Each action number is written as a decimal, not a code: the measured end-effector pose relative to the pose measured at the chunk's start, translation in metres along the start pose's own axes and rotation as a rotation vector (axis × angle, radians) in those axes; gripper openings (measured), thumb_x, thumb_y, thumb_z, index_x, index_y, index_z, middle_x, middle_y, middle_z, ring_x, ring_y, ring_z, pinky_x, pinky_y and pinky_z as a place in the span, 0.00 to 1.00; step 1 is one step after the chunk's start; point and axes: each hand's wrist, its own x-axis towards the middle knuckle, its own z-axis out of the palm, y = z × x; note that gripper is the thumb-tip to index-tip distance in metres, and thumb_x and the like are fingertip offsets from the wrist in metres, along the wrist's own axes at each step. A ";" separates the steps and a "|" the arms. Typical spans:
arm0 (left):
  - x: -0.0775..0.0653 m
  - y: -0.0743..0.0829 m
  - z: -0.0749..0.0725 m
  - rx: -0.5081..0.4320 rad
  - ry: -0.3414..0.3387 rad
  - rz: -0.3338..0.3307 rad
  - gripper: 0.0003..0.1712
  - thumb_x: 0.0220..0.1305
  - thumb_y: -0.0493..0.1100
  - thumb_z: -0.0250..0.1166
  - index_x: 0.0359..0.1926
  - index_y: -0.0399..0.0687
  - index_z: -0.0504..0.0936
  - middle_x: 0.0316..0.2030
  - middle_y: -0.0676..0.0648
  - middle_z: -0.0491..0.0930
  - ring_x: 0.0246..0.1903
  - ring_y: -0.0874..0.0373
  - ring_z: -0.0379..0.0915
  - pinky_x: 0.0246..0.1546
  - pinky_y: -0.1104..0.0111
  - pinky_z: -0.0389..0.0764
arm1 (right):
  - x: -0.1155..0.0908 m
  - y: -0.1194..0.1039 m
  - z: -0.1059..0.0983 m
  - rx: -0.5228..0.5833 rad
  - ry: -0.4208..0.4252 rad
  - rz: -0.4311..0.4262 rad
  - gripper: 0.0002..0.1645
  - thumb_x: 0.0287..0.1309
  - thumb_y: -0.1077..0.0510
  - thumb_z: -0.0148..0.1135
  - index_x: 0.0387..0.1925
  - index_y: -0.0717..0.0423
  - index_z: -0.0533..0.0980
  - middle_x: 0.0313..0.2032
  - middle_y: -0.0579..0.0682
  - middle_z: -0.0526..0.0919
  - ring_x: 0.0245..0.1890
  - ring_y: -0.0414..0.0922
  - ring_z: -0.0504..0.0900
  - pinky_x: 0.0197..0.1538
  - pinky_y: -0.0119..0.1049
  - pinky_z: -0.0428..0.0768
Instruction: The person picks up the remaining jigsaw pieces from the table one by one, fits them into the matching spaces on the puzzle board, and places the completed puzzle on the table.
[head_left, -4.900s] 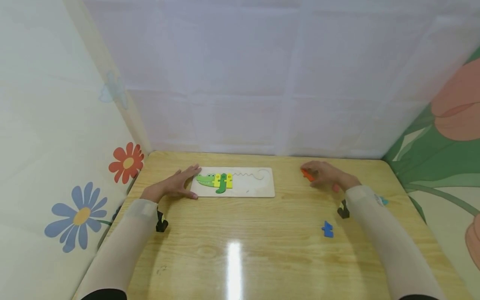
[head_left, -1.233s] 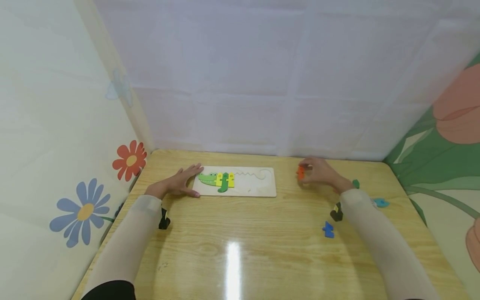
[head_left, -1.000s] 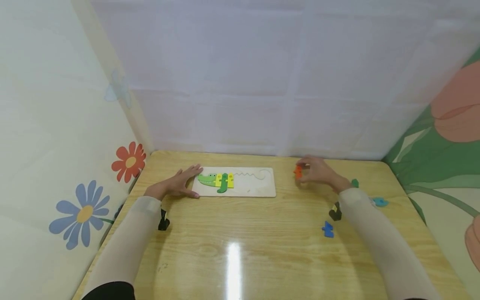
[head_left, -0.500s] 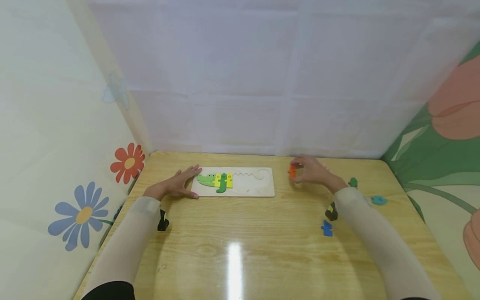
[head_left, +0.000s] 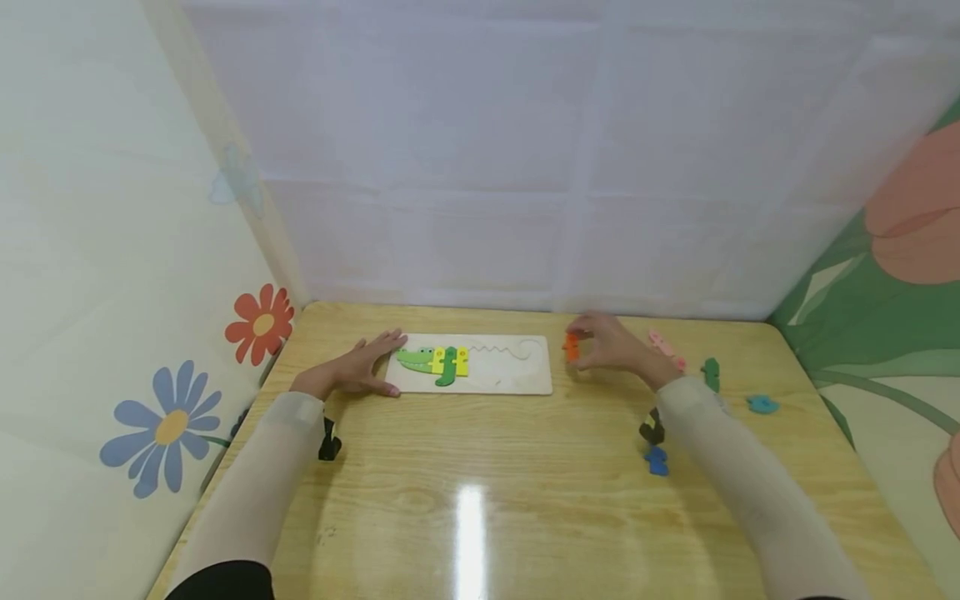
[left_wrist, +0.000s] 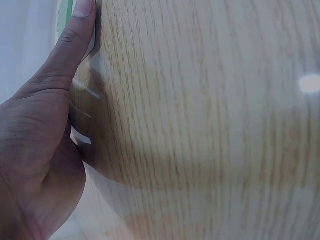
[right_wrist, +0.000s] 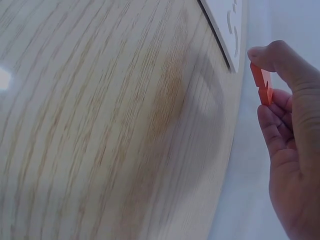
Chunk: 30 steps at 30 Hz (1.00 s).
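My left hand lies at the left end of a white puzzle board, thumb and fingers spread at its two left corners. In the left wrist view, the thumb tip of the left hand rests on the board's edge. Set in the board are a green crocodile head, yellow pieces and a green leg piece; the outlined tail part is bare. Just off the board's right end, my right hand pinches an orange puzzle piece between thumb and fingers. The right wrist view shows the orange piece raised above the table.
Loose pieces lie at the right of the wooden table: pink, green, light blue and blue. A grey one is partly hidden by the right sleeve. A white cloth wall stands behind the table.
My right hand has carried the orange piece leftward, close to the board's right end. The pink and green pieces show more from behind the arm. The left hand stays in place.
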 end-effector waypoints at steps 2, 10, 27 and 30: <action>0.000 0.001 0.000 -0.005 0.002 0.002 0.66 0.63 0.62 0.77 0.85 0.40 0.46 0.84 0.32 0.36 0.82 0.31 0.27 0.76 0.31 0.29 | 0.002 -0.002 0.002 0.001 -0.002 -0.014 0.36 0.40 0.64 0.84 0.52 0.76 0.80 0.47 0.64 0.84 0.49 0.62 0.89 0.58 0.54 0.86; -0.001 0.002 0.000 -0.003 0.006 0.001 0.65 0.64 0.60 0.76 0.85 0.39 0.46 0.84 0.32 0.36 0.82 0.30 0.27 0.76 0.31 0.28 | 0.012 -0.011 0.006 -0.033 -0.010 -0.049 0.35 0.40 0.63 0.85 0.51 0.75 0.81 0.47 0.62 0.85 0.49 0.61 0.89 0.57 0.51 0.86; -0.002 0.003 0.000 -0.024 0.008 -0.012 0.64 0.64 0.59 0.77 0.85 0.40 0.47 0.84 0.32 0.36 0.83 0.31 0.26 0.77 0.32 0.28 | 0.022 -0.026 0.019 -0.036 -0.053 -0.047 0.35 0.45 0.60 0.85 0.54 0.72 0.82 0.49 0.60 0.83 0.50 0.59 0.89 0.57 0.54 0.86; -0.002 0.004 -0.001 -0.026 0.011 -0.011 0.65 0.63 0.59 0.77 0.85 0.40 0.47 0.84 0.32 0.36 0.83 0.32 0.27 0.77 0.33 0.28 | 0.024 -0.026 0.021 -0.040 -0.051 -0.051 0.34 0.45 0.59 0.85 0.53 0.71 0.82 0.49 0.59 0.83 0.49 0.58 0.89 0.58 0.54 0.86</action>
